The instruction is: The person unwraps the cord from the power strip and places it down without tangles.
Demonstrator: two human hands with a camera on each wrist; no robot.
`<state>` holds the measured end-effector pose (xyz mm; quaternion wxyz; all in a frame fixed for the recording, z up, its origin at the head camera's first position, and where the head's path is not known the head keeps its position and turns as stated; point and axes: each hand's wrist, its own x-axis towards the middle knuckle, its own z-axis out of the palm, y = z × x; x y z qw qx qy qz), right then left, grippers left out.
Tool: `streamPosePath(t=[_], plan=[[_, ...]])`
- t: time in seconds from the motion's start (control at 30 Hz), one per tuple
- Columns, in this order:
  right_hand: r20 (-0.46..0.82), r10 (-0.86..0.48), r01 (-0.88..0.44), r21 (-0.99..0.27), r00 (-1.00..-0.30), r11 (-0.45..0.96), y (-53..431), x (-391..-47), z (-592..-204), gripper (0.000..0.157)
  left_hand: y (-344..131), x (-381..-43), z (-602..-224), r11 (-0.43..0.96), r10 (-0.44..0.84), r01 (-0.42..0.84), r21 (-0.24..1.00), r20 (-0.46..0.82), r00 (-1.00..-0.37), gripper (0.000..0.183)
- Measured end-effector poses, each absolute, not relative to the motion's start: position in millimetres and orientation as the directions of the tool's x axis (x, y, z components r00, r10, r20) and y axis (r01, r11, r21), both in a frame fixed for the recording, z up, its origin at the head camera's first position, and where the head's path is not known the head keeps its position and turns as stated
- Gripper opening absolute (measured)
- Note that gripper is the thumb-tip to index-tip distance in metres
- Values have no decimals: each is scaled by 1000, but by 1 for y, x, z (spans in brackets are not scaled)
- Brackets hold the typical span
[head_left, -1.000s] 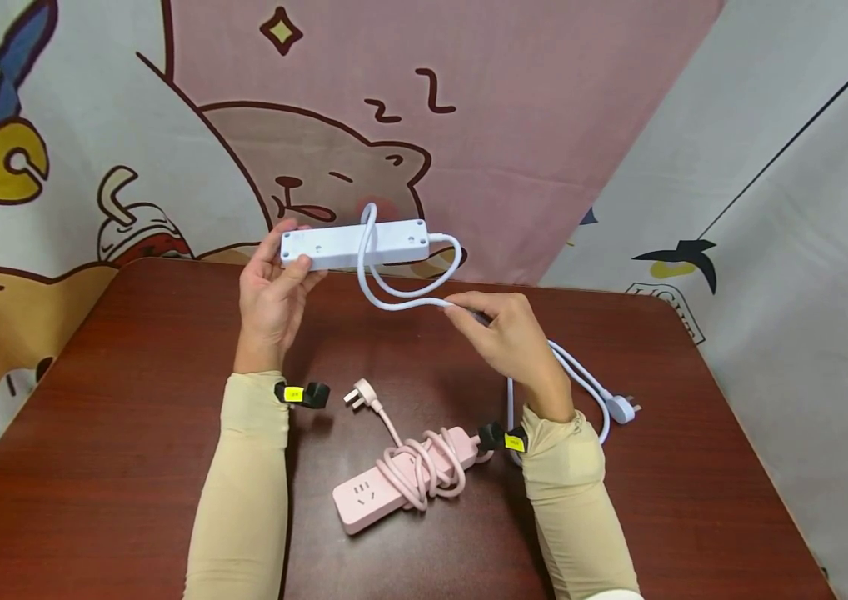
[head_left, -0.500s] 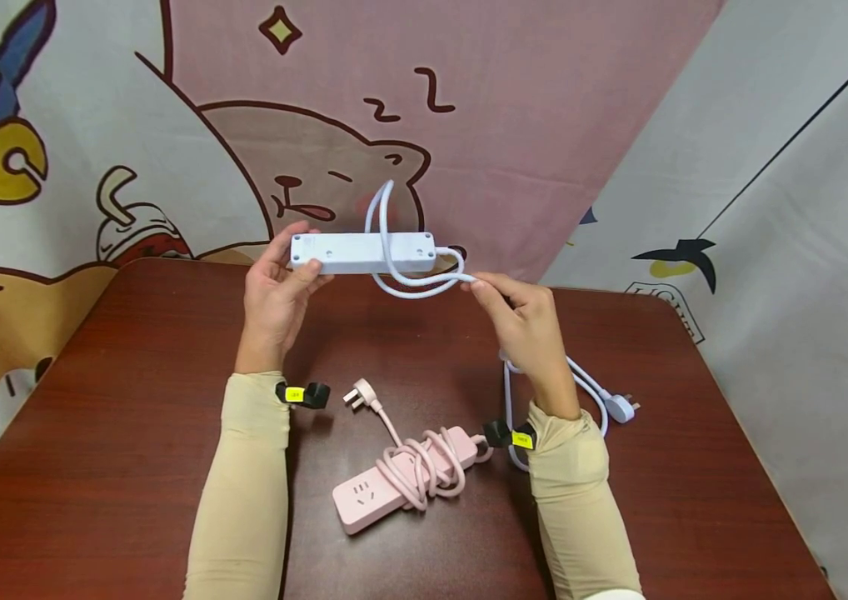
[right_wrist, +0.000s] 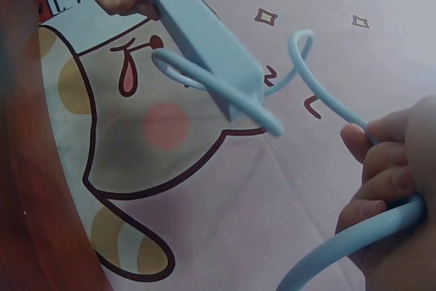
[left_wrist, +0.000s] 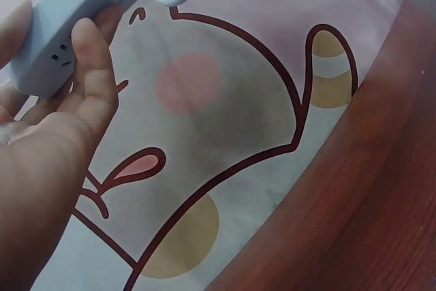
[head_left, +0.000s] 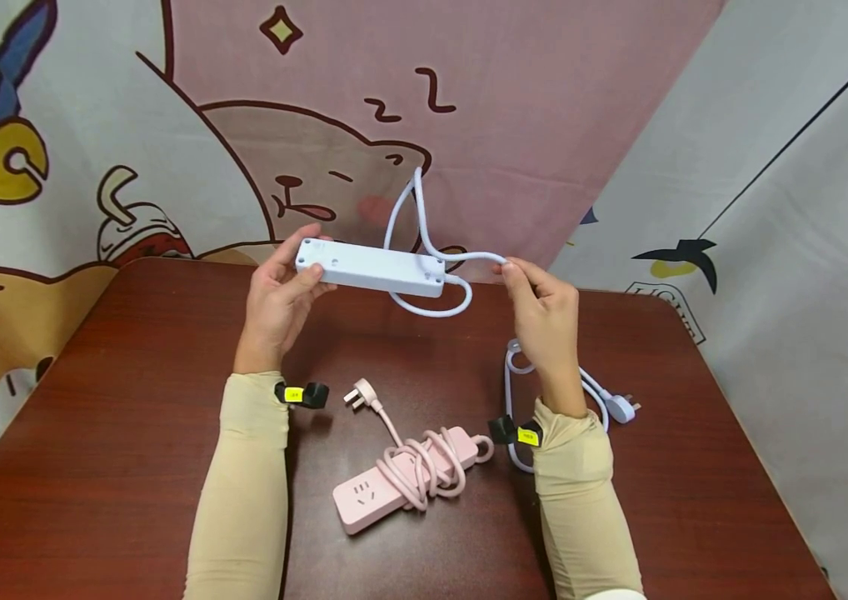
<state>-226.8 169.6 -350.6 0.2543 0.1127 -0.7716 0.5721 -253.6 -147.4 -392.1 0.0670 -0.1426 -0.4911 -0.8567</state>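
A white power strip (head_left: pixel 371 268) is held up over the back of the table, its screwed underside facing the head camera. My left hand (head_left: pixel 279 302) grips its left end, thumb in front and fingers behind; socket holes show on its far face in the left wrist view. From its right end the white cord (head_left: pixel 435 313) curves below and behind the strip, then rises in a tall bend above it. My right hand (head_left: pixel 546 321) pinches this cord to the right of the strip. In the right wrist view the cord also runs through the curled fingers (right_wrist: pixel 388 175).
On the brown table (head_left: pixel 132 467) lies a pink power strip (head_left: pixel 367 497) wrapped in its own cord, its pink plug (head_left: pixel 364 393) pointing left. The white cord's far end lies at right with a white plug (head_left: pixel 621 408). A cartoon-printed curtain (head_left: pixel 514 125) hangs behind.
My right hand has moved right and up, drawing the cord off the strip's front, so it now bends above. The left hand has shifted slightly right, and the strip's right end has dipped.
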Motion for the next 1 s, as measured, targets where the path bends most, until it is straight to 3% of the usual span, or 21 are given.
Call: streamPosePath(t=[0.6, 1.0], plan=[[509, 303, -308, -797, -806, 520, 207, -238, -353, 23, -151, -257, -397, -694, -25, 286, 661, 375, -927, 41], [436, 364, -147, -783, -823, 605, 240, -242, -360, 27, -162, -259, -400, -693, -202, 368, 619, 324, -924, 52]])
